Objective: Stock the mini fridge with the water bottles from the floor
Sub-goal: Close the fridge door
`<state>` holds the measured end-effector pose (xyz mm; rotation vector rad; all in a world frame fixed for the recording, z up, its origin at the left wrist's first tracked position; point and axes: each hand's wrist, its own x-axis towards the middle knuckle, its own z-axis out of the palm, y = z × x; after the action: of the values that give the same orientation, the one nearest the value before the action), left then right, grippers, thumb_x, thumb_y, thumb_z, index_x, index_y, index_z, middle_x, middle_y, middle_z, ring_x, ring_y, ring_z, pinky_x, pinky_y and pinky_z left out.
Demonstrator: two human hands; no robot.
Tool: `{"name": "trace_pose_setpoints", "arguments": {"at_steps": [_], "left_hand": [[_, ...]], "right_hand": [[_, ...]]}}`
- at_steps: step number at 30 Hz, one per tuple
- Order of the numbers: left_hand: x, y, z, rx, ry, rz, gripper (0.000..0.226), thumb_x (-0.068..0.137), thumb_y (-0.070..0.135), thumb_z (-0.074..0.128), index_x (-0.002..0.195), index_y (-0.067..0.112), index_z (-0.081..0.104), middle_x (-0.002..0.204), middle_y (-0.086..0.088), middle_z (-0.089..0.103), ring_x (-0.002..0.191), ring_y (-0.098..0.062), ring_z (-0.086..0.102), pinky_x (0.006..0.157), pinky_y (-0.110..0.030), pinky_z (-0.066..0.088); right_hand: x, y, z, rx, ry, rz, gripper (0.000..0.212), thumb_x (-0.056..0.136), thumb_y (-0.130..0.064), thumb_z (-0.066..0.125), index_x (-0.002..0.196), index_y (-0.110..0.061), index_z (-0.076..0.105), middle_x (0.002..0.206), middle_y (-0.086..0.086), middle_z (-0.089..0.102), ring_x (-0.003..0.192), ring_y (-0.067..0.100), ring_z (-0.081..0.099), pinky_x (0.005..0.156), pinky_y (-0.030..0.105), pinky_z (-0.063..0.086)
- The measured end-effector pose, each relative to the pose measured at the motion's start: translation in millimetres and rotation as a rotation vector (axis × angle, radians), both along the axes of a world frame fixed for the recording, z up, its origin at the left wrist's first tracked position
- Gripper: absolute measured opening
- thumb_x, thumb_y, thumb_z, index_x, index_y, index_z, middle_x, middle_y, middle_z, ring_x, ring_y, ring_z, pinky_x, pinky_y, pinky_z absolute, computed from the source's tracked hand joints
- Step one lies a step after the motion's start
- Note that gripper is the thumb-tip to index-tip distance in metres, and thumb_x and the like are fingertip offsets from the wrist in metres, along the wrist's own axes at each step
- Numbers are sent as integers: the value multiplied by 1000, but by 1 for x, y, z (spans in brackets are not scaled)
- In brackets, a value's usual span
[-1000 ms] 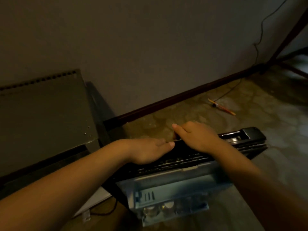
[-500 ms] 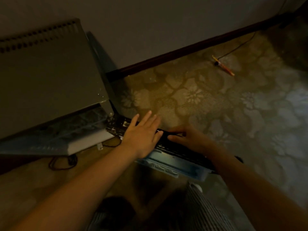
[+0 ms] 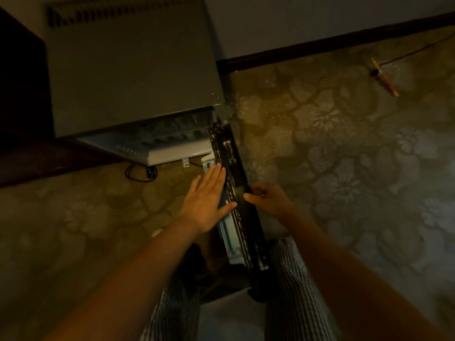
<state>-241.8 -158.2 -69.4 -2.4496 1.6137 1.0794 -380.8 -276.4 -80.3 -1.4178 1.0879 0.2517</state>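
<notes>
The mini fridge (image 3: 128, 77) is set against the wall, its door (image 3: 242, 225) swung open. The door's edge is gripped by the right hand (image 3: 270, 200). The left hand (image 3: 209, 200) is pressed flat, fingers (image 3: 216, 178) straight, on its inner side, probably to steady it. No water bottles are visible.

Under you lies a dimly lit, floral-patterned beige carpet (image 3: 344, 156); a dark wooden skirting board (image 3: 320, 44) edges the plain grey wall (image 3: 270, 18).
</notes>
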Motion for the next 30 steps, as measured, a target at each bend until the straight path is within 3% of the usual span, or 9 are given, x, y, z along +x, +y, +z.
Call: {"name": "trace_pose_setpoints", "arguments": {"at_steps": [4,11,15,19,24,26,30], "left_hand": [[8,28,3,28,26,4,94,85,62,41,147,17,-13,156,1,-21,138,-8,-25,112,-33,-12],[56,64,3,63,-52,-13,105,78,59,56,147,22,-14,156,3,-22,135,-11,-30,117,-42,-6],[92,78,6,83,-100,51,111,75,59,60,146,21,-16,155,0,-23,143,-16,-23,117,-42,-6],[131,80,10,86,-179,113,120,68,61,65,146,22,-17,155,-5,-24,142,-21,-24,116,-44,-7],[179,65,15,91,-332,47,131,62,65,68,143,20,-25,154,-7,-26,142,-22,-26,114,-45,-11],[197,57,16,92,-381,32,131,61,65,68,144,18,-22,155,-7,-24,143,-23,-24,115,-46,-11],[224,47,16,140,-429,2,122,68,64,63,146,14,-15,157,-6,-19,144,-21,-20,116,-47,-9]], "right_hand": [[26,26,-4,52,45,-1,36,84,-11,65,118,-1,61,115,17,65,108,28,62,97,38,48],[79,61,-9,67,42,-58,36,82,-9,67,116,3,63,111,16,66,97,19,61,83,29,51],[109,73,-13,93,78,-76,35,81,-16,70,111,1,65,114,19,66,98,23,62,93,44,51],[141,79,-10,138,131,-60,36,85,-24,65,115,-3,63,112,10,65,101,23,61,85,32,50],[177,78,-13,143,112,-146,40,85,-21,65,119,-1,59,118,13,63,105,24,61,94,34,50],[191,77,-16,180,71,-213,39,85,-16,66,119,1,58,122,17,62,103,26,61,87,37,53],[217,69,-13,281,67,-282,42,85,-17,65,123,0,56,116,13,61,93,21,61,59,20,51]]}}
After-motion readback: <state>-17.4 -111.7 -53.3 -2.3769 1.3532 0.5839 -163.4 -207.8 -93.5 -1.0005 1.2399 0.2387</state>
